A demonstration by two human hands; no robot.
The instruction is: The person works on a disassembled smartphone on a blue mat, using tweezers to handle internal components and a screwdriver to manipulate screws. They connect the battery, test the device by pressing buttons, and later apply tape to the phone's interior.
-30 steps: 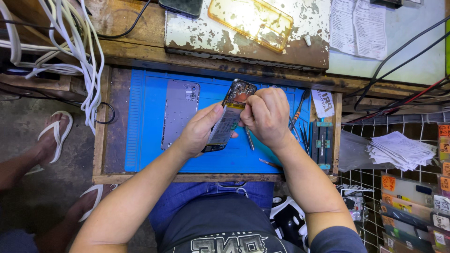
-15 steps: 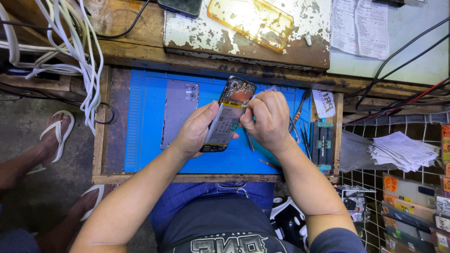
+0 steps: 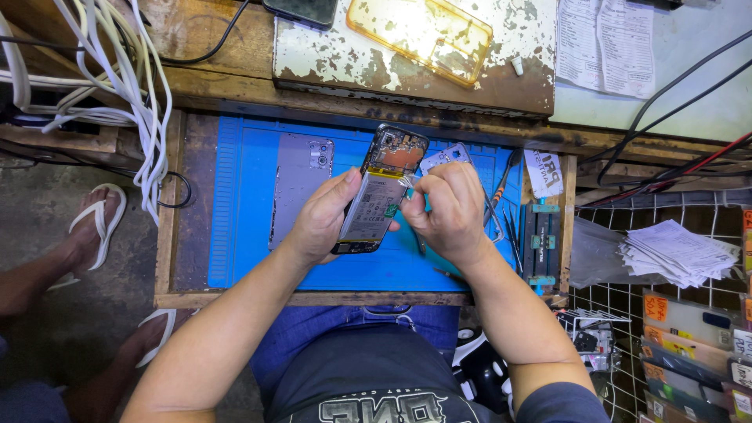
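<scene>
My left hand grips an opened smartphone by its left edge, back cover off, with the battery and circuit board showing. My right hand is pinched at the phone's right edge, fingertips on a thin strip or small part I cannot make out. Both hands hover over a blue work mat. The phone's grey back cover lies flat on the mat, just left of my left hand.
A silver frame piece lies behind my right hand. Tweezers and screwdrivers rest on the mat's right side. A yellow phone case, white cables, stacked papers and another person's sandalled feet surround the bench.
The phone has tilted a little more upright and shifted slightly away from me. My right hand has moved from its upper part to its right edge.
</scene>
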